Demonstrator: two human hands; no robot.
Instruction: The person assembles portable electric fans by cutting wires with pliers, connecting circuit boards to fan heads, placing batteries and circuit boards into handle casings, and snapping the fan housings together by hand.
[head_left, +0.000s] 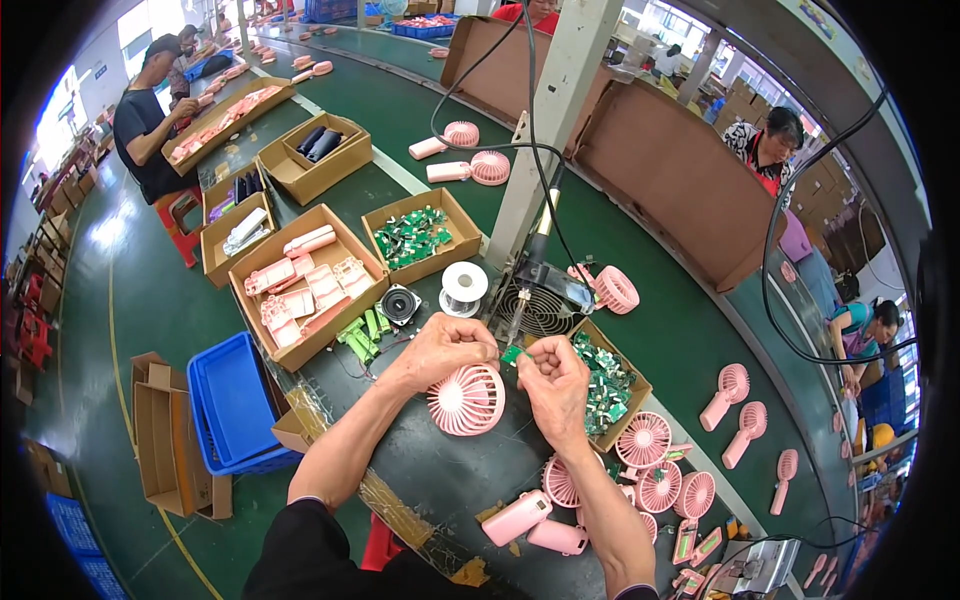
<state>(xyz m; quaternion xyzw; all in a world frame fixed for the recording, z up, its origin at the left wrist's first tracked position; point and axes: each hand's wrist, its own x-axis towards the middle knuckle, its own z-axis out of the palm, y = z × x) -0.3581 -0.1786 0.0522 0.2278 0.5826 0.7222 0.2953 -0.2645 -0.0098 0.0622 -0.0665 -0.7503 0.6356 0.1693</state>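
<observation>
My right hand (556, 385) pinches a small green circuit board (512, 355) under the tip of a soldering iron (541, 225), which is held upright in a stand. Close to the board, my left hand (450, 350) has its fingers pressed together; what they grip, if anything, is too small to make out. Just below that hand lies a round pink fan head (466, 400) with a slotted grille. A white spool of solder wire (463, 288) stands behind my left hand. Beside my right hand, a cardboard box (640, 392) holds many green circuit boards.
Left of my hands are green battery cells (360, 342), a black round speaker-like part (400, 304) and a box of pink casings (375, 275). Pink fans (643, 440) crowd the right. A metal post (545, 130) rises ahead. Blue crates (235, 400) stand at left. Co-workers sit farther off.
</observation>
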